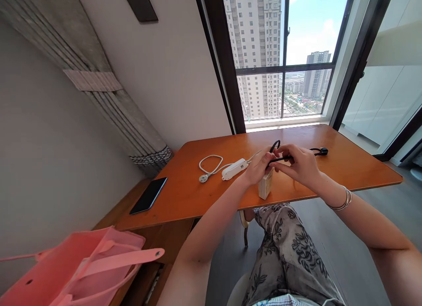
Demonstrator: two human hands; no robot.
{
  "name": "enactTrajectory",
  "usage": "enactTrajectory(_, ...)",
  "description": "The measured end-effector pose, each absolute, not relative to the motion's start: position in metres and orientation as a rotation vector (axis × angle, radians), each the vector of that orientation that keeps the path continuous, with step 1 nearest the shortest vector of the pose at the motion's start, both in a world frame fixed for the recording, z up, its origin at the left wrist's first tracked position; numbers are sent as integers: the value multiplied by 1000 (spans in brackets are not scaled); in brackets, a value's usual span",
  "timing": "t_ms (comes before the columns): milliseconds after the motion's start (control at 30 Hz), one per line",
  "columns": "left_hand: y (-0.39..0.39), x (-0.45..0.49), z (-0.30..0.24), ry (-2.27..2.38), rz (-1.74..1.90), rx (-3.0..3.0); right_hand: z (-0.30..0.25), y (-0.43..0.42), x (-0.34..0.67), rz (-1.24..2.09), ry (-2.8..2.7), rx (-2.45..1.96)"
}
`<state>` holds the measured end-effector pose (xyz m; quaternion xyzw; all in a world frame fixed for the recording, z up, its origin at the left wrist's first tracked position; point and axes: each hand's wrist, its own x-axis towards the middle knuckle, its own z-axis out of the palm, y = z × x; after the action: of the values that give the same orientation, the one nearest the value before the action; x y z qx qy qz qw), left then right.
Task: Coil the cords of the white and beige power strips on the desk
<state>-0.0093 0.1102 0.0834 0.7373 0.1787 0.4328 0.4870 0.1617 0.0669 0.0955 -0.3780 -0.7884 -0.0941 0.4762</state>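
A black cable (279, 159) is stretched between my two hands over the table (184, 187). My left hand (259, 167) is closed on the cable, with a loop rising above its fingertips. My right hand (298, 164) pinches the same cable just to the right. Beyond the right hand lies the cable's black plug (323, 151). Below my left fingers stands a small pale block or box (265, 185), its top hidden by the hand. Left of my hands, a white power strip (234, 169) rests with its white cord and plug (203, 178) on the tabletop.
A dark-screened tablet (148, 195) lies at the table's left end. In front of it is a pink bag (99, 266) with straps. A gathered curtain (99, 84) hangs at left, and a window (285, 68) is behind the table.
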Motion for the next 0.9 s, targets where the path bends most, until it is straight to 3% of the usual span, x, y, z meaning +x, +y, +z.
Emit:
enactTrajectory(400, 109, -12, 87, 308, 887, 1740, 102, 87, 179, -68, -2047, -887)
enactTrajectory(700, 104, -20, 90, 211, 748, 1556, 89, 90, 179, -181, -2029, -928)
enactTrajectory(900, 93, -33, 110, 244, 947, 1095, 64, 111, 192, -46, -1877, -1092)
